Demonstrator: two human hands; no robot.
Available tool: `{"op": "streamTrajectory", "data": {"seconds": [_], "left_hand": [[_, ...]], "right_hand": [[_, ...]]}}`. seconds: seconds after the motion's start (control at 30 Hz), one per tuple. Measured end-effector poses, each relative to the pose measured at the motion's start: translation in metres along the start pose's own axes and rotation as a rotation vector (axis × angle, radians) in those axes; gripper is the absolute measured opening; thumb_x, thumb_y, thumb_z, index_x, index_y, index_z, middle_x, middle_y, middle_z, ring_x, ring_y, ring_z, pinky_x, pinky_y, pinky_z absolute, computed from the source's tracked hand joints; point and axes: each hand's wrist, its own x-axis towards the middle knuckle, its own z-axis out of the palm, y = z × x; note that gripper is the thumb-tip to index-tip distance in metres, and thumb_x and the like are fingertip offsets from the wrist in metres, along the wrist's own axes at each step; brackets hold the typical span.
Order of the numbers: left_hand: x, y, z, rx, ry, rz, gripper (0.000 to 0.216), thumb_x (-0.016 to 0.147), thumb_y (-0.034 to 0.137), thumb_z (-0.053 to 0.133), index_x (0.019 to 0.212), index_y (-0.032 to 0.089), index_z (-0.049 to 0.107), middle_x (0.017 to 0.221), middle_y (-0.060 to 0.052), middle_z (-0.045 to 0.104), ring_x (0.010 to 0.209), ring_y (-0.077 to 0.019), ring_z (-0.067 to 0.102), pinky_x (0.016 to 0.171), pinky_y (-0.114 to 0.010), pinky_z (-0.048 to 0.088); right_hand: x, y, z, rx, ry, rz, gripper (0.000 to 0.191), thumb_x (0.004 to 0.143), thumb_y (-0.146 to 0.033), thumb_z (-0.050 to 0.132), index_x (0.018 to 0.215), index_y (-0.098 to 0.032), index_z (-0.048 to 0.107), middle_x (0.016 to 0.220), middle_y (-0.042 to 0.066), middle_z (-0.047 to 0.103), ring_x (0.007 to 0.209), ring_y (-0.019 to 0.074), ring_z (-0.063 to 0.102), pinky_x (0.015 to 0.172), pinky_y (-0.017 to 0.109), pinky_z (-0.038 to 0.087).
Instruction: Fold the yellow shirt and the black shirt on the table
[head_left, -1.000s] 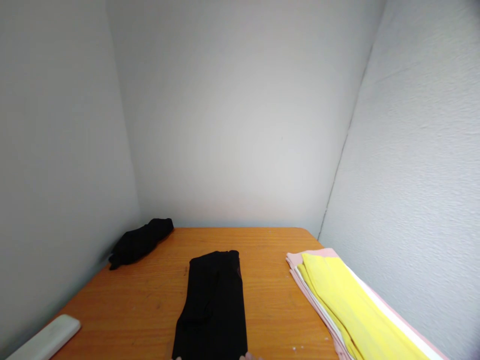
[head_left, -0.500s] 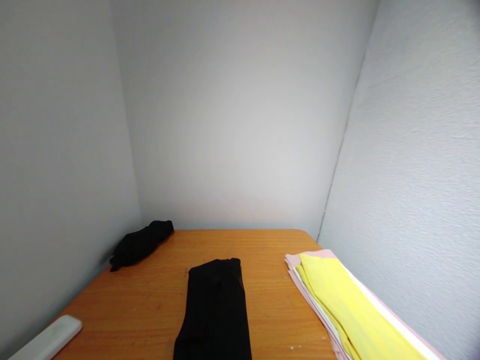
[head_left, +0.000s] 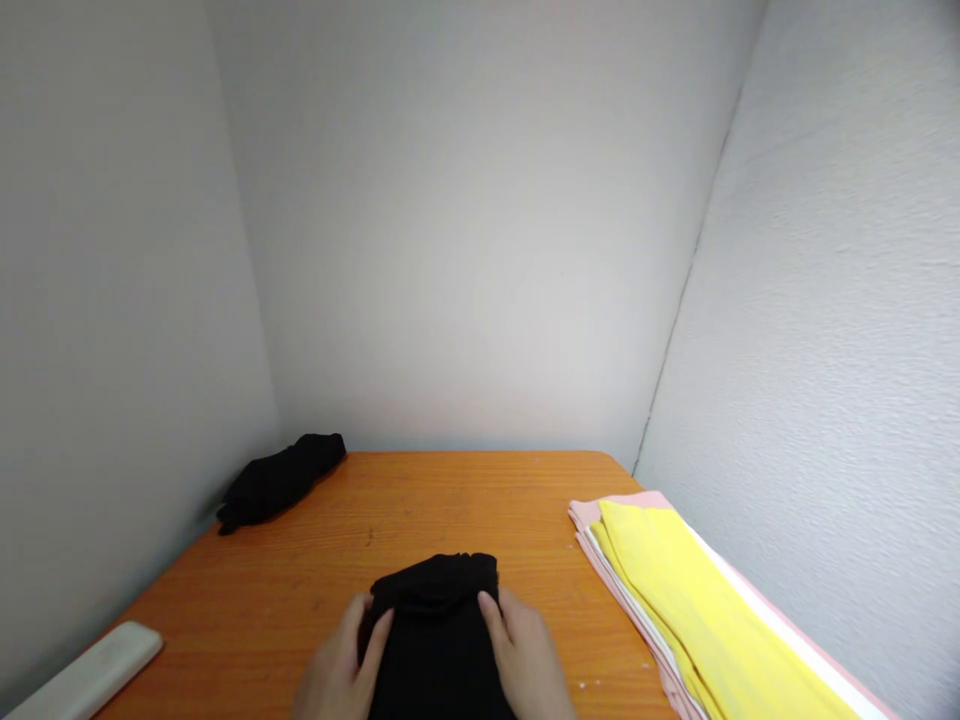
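Observation:
A folded black garment [head_left: 439, 660] lies at the near middle of the wooden table, its far end turned over into a thick, bunched fold. On its left edge my left hand [head_left: 346, 655] is closed, thumb on top and fingers at the side. My right hand [head_left: 521, 650] grips the opposite edge the same way, the thumb lying near the fold. The fingertips under the cloth are hidden, and so is the garment's near end, below the frame.
Folded yellow, white and pink cloths [head_left: 690, 590] are stacked along the table's right side. A bunched black cloth [head_left: 285, 480] rests at the back left. At the near left lies a white oblong object [head_left: 105, 670]. Walls enclose the wooden table [head_left: 465, 490].
Both my hands have come into view from below and taken hold of the black garment's sides. Its far end has come nearer and is now folded over.

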Motion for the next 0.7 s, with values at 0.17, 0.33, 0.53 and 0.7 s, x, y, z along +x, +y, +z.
{"op": "streamTrajectory", "data": {"seconds": [0.17, 0.33, 0.53, 0.7], "left_hand": [[0.027, 0.005, 0.011, 0.151, -0.078, -0.071, 0.038, 0.093, 0.051, 0.025, 0.099, 0.022, 0.048, 0.094, -0.010, 0.070, 0.090, -0.0288, 0.069, 0.077, -0.041, 0.053], [0.016, 0.002, 0.003, 0.216, 0.058, 0.001, 0.041, 0.094, 0.050, 0.027, 0.106, 0.019, 0.051, 0.102, -0.014, 0.069, 0.097, -0.0295, 0.067, 0.084, -0.045, 0.053], [0.015, -0.012, 0.018, 0.552, 0.066, 0.681, 0.037, 0.090, 0.036, 0.048, 0.124, 0.032, 0.060, 0.137, -0.004, 0.058, 0.124, -0.0250, 0.055, 0.103, -0.041, 0.047], [0.026, -0.034, 0.050, 0.710, 0.068, 0.786, 0.047, 0.085, 0.037, 0.051, 0.131, 0.033, 0.056, 0.140, -0.005, 0.054, 0.123, -0.0308, 0.056, 0.094, -0.050, 0.053]], "right_hand": [[0.021, -0.005, 0.024, -0.286, -0.088, 0.165, 0.038, 0.101, -0.030, 0.033, 0.087, -0.017, 0.066, 0.080, 0.013, 0.071, 0.077, 0.0293, 0.070, 0.066, 0.036, 0.052], [0.012, 0.001, 0.028, -0.323, 0.023, 0.163, 0.029, 0.098, -0.029, 0.039, 0.106, -0.014, 0.063, 0.088, 0.015, 0.071, 0.079, 0.0291, 0.070, 0.068, 0.038, 0.054], [-0.007, 0.004, 0.056, -0.224, 0.282, -0.236, 0.049, 0.090, -0.042, 0.053, 0.134, -0.020, 0.052, 0.140, 0.013, 0.050, 0.127, 0.0341, 0.049, 0.099, 0.048, 0.047], [-0.016, 0.014, 0.096, -0.242, 0.233, -0.247, 0.055, 0.086, -0.053, 0.058, 0.134, -0.029, 0.054, 0.140, 0.007, 0.050, 0.128, 0.0373, 0.047, 0.098, 0.053, 0.048]]}}
